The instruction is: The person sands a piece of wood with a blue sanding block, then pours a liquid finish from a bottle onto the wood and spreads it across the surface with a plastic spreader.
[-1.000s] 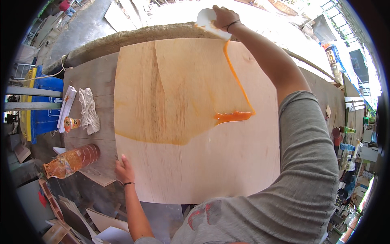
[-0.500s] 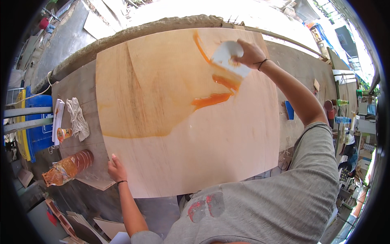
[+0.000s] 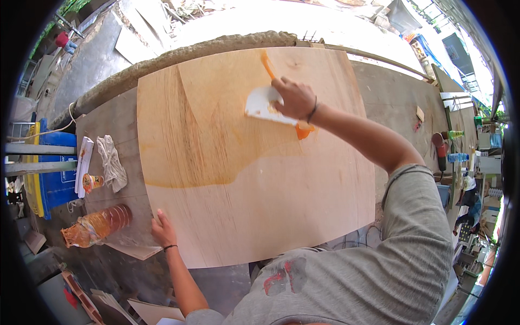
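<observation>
Right hand [image 3: 295, 99], gripping a scraper [image 3: 259, 104], has swept leftward, apparently spreading orange liquid [image 3: 303, 131] that likely needs another pull, left hand [image 3: 164, 231] clasping the board [image 3: 265, 216].

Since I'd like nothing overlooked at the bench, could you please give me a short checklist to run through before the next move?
1. White spreader in the right hand: ok, held over the wooden board.
2. Left hand gripping under the board: cannot tell; it is at the left edge, toward the near corner.
3. Orange liquid spread out: not ok, a thick patch shows beside the spreader's lower edge.
4. Near part of the board tinted: not ok, it looks pale.
5. White cloth off the board: ok, it lies to the left.
</observation>
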`<state>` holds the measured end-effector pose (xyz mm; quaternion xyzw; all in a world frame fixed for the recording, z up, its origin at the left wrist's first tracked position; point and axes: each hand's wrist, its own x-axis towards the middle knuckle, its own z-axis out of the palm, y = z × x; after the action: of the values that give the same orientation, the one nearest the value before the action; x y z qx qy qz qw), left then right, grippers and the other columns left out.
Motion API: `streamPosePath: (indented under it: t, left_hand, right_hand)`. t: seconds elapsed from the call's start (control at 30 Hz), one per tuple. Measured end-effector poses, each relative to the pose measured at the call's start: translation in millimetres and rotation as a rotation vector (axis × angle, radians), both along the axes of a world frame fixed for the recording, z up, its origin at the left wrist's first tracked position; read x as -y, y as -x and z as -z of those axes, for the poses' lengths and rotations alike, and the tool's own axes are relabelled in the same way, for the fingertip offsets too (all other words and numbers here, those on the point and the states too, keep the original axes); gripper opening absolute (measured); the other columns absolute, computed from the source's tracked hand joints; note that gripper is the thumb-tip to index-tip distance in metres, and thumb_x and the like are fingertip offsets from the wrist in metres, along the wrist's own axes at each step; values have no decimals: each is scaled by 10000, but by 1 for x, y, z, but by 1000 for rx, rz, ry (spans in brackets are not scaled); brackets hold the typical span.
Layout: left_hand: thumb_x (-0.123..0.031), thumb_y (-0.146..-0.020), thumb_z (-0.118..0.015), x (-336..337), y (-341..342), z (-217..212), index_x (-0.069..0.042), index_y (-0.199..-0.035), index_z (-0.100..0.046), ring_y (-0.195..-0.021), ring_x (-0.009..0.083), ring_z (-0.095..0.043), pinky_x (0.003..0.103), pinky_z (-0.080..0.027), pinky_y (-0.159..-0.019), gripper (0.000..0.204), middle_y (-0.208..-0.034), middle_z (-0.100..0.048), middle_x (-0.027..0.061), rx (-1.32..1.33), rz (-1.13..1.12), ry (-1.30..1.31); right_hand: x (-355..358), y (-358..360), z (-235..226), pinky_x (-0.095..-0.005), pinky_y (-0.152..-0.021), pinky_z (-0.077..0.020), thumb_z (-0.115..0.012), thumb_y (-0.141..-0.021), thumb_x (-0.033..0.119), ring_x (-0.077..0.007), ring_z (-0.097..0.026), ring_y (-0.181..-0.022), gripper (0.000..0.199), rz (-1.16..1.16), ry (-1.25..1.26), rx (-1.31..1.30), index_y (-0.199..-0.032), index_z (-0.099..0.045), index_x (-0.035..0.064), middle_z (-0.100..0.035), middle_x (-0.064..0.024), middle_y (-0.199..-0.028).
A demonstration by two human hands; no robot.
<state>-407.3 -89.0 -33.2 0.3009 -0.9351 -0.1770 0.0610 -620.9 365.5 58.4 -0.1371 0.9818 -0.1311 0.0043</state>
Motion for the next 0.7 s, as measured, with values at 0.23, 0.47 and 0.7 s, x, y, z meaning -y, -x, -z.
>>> streamPosePath:
  t: [0.23, 0.47, 0.7]
  left_hand:
    - [-513, -865, -443, 6, -3, 6, 31, -758, -556, -713, 447, -561, 505, -409, -588, 566, -707, -585, 261, 17, -35, -1]
    - [-494, -875, -440, 4, 1, 4, 45, -754, -551, -719, 449, -551, 502, -398, -600, 563, -709, -581, 265, 7, -34, 45]
    - [-475, -886, -434, 11, -7, 9, 70, -765, -545, -721, 442, -554, 481, -402, -617, 569, -725, -581, 277, -17, -36, -14]
  right_hand:
    - [-32, 146, 15, -427, -744, -492, -603, -749, 319, -318, -598, -904, 428, 97, -144, -256, -1081, -454, 94, -571, -162, -996]
    - [-83, 210, -27, -404, -767, -480, -646, -697, 371, -297, -612, -876, 496, 252, -29, -328, -1048, -493, 55, -631, -145, -916]
    - [-90, -2, -21, -407, -692, -483, -630, -719, 261, -315, -599, -792, 374, -255, -2, 51, -1005, -496, 61, -594, -137, -951]
